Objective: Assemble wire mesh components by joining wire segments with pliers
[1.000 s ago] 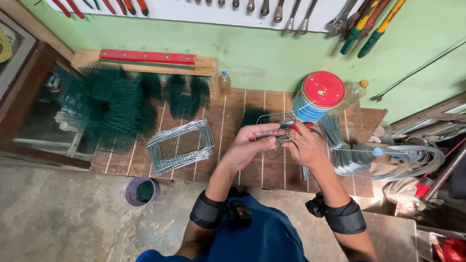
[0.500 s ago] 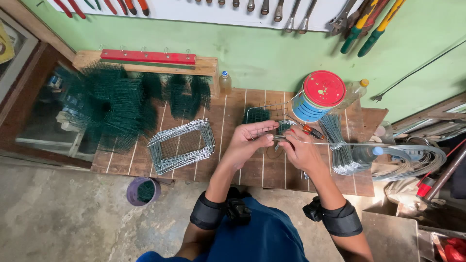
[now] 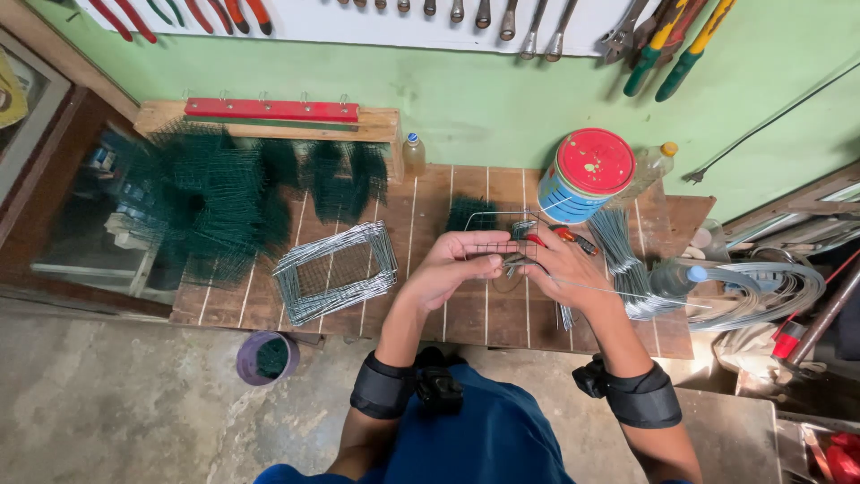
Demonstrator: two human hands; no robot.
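Centrally, over the wooden tabletop [image 3: 430, 314], both hands pinch a small wire mesh piece [image 3: 502, 235]: left hand [image 3: 461, 267] and right hand [image 3: 560, 269], fingers curled tight on it. Just behind stands a blue tin with a red lid [image 3: 587, 175] (beside a small plastic bottle [image 3: 414, 154]).

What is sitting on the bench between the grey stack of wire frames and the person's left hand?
Nothing: in the head view only bare wooden bench planks lie between the stack of wire frames and the left hand.

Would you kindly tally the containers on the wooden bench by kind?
Red-lidded tin: 1
Plastic bottles: 3, one by the wall, one behind the tin, one lying at right
Total: 4
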